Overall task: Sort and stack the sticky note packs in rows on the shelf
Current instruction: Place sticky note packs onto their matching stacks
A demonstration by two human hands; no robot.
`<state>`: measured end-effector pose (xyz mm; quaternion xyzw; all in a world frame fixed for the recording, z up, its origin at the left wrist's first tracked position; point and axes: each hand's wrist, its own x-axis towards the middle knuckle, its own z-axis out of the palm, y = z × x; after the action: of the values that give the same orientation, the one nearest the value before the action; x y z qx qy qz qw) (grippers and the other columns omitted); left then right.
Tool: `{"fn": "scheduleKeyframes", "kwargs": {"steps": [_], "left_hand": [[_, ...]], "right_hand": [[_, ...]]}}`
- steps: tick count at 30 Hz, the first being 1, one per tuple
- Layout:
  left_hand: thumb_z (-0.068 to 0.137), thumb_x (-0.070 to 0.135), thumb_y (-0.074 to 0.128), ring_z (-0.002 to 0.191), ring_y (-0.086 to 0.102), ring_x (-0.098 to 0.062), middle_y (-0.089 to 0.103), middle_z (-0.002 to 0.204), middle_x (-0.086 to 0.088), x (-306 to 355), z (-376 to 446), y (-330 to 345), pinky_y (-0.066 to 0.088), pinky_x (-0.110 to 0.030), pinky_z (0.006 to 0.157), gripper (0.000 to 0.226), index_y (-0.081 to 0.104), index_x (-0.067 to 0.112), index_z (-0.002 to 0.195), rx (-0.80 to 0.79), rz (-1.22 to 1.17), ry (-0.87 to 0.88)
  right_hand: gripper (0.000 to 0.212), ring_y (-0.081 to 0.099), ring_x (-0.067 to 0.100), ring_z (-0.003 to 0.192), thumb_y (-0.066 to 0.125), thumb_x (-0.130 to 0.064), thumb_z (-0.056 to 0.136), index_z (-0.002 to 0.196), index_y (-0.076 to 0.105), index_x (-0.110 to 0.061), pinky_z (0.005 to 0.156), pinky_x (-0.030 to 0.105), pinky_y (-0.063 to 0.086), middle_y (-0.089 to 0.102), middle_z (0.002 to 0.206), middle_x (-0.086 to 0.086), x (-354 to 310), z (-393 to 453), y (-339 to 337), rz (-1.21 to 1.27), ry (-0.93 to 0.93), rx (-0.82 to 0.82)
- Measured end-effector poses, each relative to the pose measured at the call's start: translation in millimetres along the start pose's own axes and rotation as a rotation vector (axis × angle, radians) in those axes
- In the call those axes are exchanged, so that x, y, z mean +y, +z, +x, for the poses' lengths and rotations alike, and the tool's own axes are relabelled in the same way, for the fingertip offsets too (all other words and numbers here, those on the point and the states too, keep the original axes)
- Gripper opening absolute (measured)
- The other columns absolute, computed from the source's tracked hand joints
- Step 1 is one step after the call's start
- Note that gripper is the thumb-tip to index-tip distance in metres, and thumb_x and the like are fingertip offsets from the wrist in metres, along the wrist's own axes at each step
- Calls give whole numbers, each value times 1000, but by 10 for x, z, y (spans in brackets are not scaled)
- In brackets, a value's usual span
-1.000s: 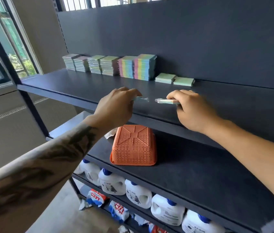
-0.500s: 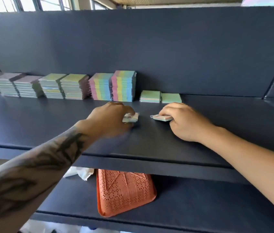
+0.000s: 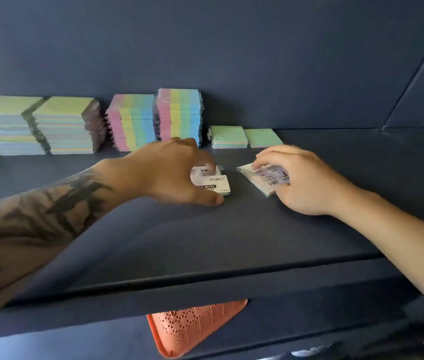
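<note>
The left hand (image 3: 177, 175) is gripping a label-up sticky note pack (image 3: 214, 184) and the right hand (image 3: 307, 180) is pinching another pack (image 3: 265, 179), both packs low over the middle of the shelf (image 3: 205, 237). They are probably heading for the short green stacks (image 3: 229, 137) along the shelf's back edge, beside the tall striped stacks (image 3: 179, 115), to extend that row.

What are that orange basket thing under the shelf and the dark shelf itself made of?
The orange perforated basket looks like moulded plastic: uniform colour, neat punched hole pattern. The dark blue-grey shelf board looks like painted metal with a matte finish and a folded front lip, though coated board is possible.
</note>
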<state>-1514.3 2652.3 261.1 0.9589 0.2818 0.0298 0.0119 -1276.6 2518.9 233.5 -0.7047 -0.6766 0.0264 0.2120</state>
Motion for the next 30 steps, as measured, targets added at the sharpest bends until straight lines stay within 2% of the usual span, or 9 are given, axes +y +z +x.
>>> {"fn": "scheduleKeyframes", "kwargs": {"steps": [3,8,12,15,18,20,22,26,30], "left_hand": [[70,83,66,107,51,-10,50,113,19,-181,44,-3,48,-38,91,67,52,55,129,-71,-117,43],[66,62,71,98,55,0,54,113,20,-354,36,178,46,-24,79,57,61,49,121,-4,-343,101],[71,64,68,82,62,-7,67,94,15,-410,49,223,47,-24,71,41,70,36,101,128,-555,74],[79,65,64,67,62,-13,70,76,4,-432,96,256,49,-26,64,47,72,18,83,268,-768,-10],[95,56,61,57,49,-19,55,59,-5,-425,140,248,43,-36,60,66,58,-5,70,394,-923,-143],[101,51,58,55,49,-19,51,58,-4,-420,167,225,44,-37,59,65,56,-2,63,429,-1030,-255],[97,53,61,55,50,-18,52,58,0,-429,158,210,46,-36,59,56,57,16,55,415,-1139,-283],[96,23,71,87,74,-33,78,95,-4,-432,69,209,57,-57,85,16,76,8,98,325,-1238,-194],[97,14,66,107,71,-43,76,112,-18,-353,50,163,51,-63,102,25,73,-3,113,349,-1336,-278]], "right_hand": [[46,57,12,116,44,-37,75,113,69,-29,100,39,49,62,120,-17,-128,90,-32,35,-69,63],[35,59,3,115,60,-30,76,109,72,-30,102,33,48,66,118,-19,-259,355,54,91,-163,26],[24,64,6,108,65,-32,79,102,74,-30,95,34,51,72,105,-20,-372,615,57,206,-193,-15],[15,68,12,87,69,-23,80,94,73,-21,79,35,56,73,93,-9,-427,734,78,435,-226,-1],[17,68,17,79,78,-11,84,98,72,-19,73,34,55,75,93,-7,-426,780,173,531,-223,50],[22,65,12,74,78,-8,87,103,71,-22,74,31,53,77,95,-7,-395,808,271,592,-197,82],[24,58,12,70,76,-8,90,107,69,-24,74,35,52,77,92,-2,-360,838,334,683,-161,97],[25,62,33,78,76,-16,89,109,66,-26,82,56,58,75,88,2,-323,861,365,762,-134,134],[47,62,10,111,81,-37,79,118,56,-32,90,36,52,64,121,-17,-363,788,380,550,-209,195]]}}
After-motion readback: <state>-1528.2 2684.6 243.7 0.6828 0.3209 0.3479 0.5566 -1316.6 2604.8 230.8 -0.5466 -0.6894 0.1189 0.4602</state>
